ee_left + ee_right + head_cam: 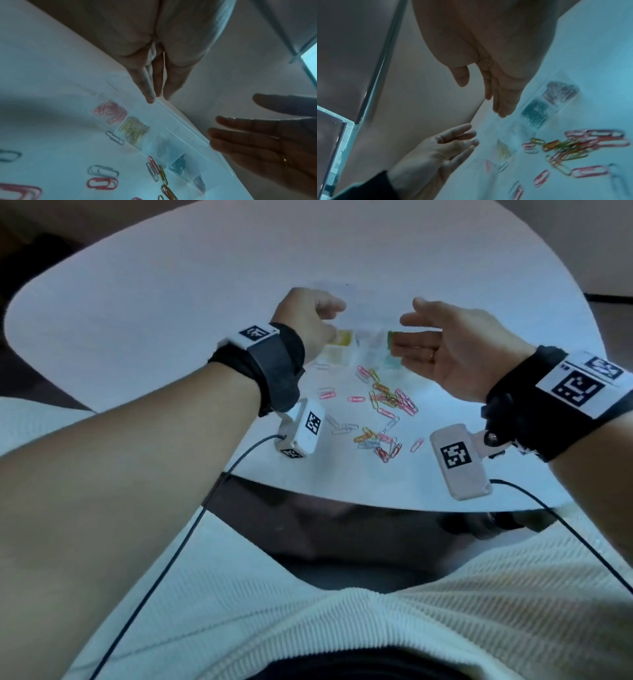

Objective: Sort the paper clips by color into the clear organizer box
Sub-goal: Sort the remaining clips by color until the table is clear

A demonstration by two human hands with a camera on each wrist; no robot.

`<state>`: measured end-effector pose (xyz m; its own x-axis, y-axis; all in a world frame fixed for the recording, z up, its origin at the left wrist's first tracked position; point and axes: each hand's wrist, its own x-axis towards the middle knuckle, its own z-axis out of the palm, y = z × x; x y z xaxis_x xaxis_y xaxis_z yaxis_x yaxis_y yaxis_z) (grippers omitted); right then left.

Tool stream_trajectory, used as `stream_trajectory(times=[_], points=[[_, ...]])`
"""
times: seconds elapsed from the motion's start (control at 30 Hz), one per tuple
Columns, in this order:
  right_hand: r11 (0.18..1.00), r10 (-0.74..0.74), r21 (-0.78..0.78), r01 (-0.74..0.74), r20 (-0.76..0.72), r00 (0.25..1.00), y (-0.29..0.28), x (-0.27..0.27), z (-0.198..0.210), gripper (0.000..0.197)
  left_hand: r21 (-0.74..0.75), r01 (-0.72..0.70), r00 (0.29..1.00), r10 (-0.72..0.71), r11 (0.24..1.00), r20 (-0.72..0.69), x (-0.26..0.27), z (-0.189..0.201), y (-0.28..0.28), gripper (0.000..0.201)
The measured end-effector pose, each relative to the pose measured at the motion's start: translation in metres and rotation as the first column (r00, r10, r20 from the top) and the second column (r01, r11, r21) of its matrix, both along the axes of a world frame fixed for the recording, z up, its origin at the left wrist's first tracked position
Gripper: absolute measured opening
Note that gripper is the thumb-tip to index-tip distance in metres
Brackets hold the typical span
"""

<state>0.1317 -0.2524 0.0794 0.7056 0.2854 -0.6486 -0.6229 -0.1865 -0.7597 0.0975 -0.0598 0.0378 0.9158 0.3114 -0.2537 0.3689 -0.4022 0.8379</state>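
Observation:
The clear organizer box (364,345) lies on the white table (164,313) between my two hands. Its compartments hold sorted clips: pink (111,112), yellow (133,128), teal (178,163), and dark ones (559,93). Its clear lid (181,129) is raised along the far side. My left hand (308,309) hovers at the box's left end, with its straight fingertips (150,99) at the lid's edge and nothing held. My right hand (411,326) stands open, palm inward, at the box's right end. Loose mixed-colour paper clips (387,402) lie scattered in front of the box.
The table's curved front edge (342,494) is close to my lap. Wrist camera units (301,428) and their black cables (191,529) hang under both forearms. More loose clips (376,440) lie near that edge. A wall and a window frame (373,81) rise beyond the table.

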Motion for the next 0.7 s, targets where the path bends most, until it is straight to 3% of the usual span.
stream_trajectory(times=[0.13,0.3,0.37,0.47,0.57,0.7], points=[[0.995,0.075,-0.066,-0.069,0.093,0.993,-0.025,-0.02,0.012,0.018,0.159,0.128,0.991,-0.131,0.979,0.011,-0.031,0.027,-0.003,0.03],[0.952,0.274,-0.219,-0.214,0.297,0.915,-0.026,-0.043,0.015,0.008,0.305,0.347,0.938,-0.322,0.887,-0.131,-0.08,0.039,-0.012,0.025],[0.891,0.398,-0.373,-0.259,0.364,0.842,-0.021,-0.053,0.003,0.009,0.342,0.39,0.919,-0.341,0.855,-0.196,-0.094,0.032,-0.01,0.025],[0.736,0.584,-0.616,-0.279,0.37,0.723,-0.02,-0.061,-0.024,0.012,0.36,0.384,0.914,-0.297,0.85,-0.276,-0.103,0.013,-0.001,0.022],[0.626,0.679,-0.716,-0.31,0.304,0.668,-0.022,-0.064,-0.044,0.01,0.37,0.392,0.909,-0.292,0.842,-0.297,-0.097,-0.001,0.0,0.019],[0.545,0.74,-0.78,-0.307,0.276,0.613,-0.023,-0.065,-0.063,0.014,0.419,0.463,0.878,-0.339,0.782,-0.338,-0.091,-0.015,0.0,0.016]])
